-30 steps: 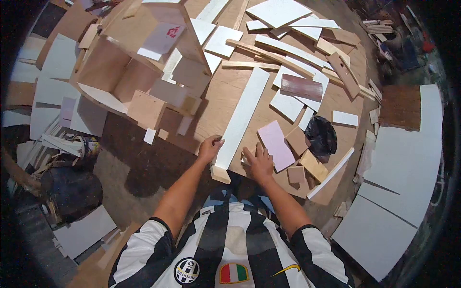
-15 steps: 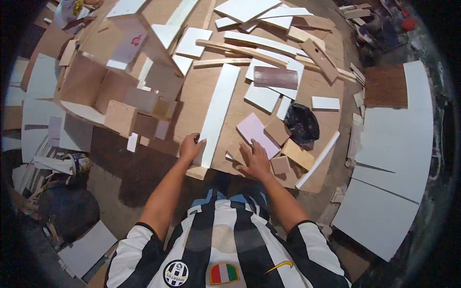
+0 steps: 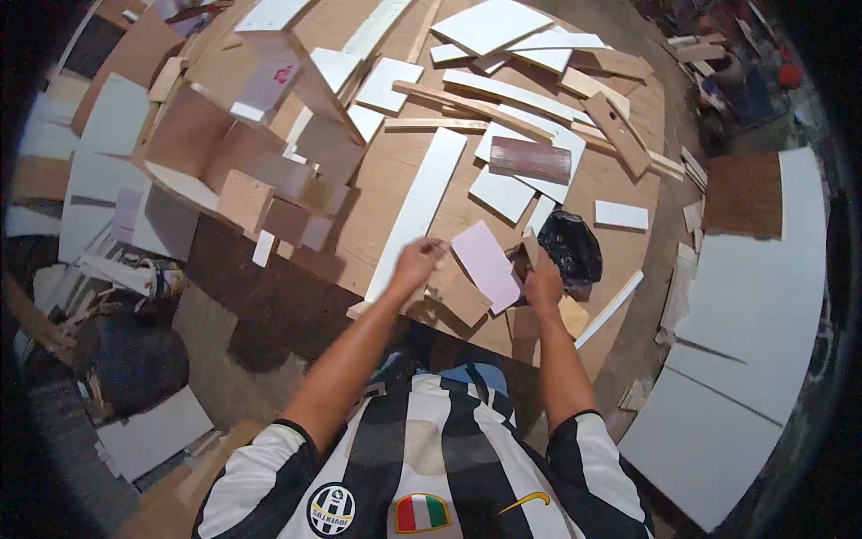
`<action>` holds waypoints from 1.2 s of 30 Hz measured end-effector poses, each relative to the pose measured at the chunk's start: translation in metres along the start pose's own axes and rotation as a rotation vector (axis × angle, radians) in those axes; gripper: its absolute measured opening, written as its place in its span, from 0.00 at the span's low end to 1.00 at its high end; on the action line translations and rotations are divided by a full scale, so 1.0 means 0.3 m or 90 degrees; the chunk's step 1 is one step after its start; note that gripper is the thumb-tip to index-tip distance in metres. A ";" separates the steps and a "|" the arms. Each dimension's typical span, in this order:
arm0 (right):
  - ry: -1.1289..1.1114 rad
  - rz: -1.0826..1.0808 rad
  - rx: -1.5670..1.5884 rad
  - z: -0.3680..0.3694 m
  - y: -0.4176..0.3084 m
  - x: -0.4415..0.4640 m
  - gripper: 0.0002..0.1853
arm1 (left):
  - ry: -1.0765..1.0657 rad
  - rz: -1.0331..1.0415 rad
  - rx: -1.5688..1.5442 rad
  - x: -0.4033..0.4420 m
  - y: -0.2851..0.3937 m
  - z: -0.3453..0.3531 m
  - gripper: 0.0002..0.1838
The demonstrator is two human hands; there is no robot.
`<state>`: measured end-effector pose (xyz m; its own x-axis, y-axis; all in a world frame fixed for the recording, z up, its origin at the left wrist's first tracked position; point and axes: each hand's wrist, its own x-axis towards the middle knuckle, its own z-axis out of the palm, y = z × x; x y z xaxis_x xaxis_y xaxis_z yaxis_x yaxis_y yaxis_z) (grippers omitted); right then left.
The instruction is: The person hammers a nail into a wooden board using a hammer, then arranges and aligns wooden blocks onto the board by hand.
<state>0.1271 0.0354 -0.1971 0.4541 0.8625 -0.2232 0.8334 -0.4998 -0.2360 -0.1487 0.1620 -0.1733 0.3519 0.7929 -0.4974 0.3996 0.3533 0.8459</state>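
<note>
In the head view, a brown block [image 3: 531, 246] is grasped by the right hand [image 3: 544, 284], best kept clear of the black bag [image 3: 573, 244]. The left hand's [image 3: 418, 266] grip cannot be told.

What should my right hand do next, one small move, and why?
Probably lift the brown block straight up: your right hand seems to have hold of it, and the pink board and black plastic bag lie close on either side, so dragging it sideways might catch one of them.
</note>
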 end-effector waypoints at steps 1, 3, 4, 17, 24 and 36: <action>-0.057 0.044 0.079 -0.039 -0.019 0.010 0.35 | -0.007 -0.023 -0.042 -0.039 -0.018 0.052 0.24; -0.017 0.014 0.078 0.061 -0.005 0.026 0.28 | -0.046 -0.093 -0.095 -0.145 0.000 0.119 0.29; 0.039 -0.070 0.130 0.081 -0.031 0.007 0.24 | -0.033 -0.095 -0.102 -0.177 -0.038 0.158 0.29; -0.293 -0.382 0.400 0.119 -0.438 -0.141 0.23 | 0.438 -0.138 -0.480 -0.202 -0.204 0.187 0.38; -0.435 -0.212 0.591 0.074 -0.442 -0.121 0.36 | 0.481 -0.110 -0.625 -0.192 -0.342 0.231 0.24; -0.341 -0.593 0.274 0.075 -0.433 -0.063 0.45 | 0.471 -0.080 -0.671 -0.268 -0.238 0.189 0.20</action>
<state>0.0030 0.0823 -0.1836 -0.5571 0.8184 -0.1411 0.5515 0.2375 -0.7997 -0.1574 0.0448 -0.2045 -0.3231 0.6908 -0.6468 -0.5797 0.3958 0.7122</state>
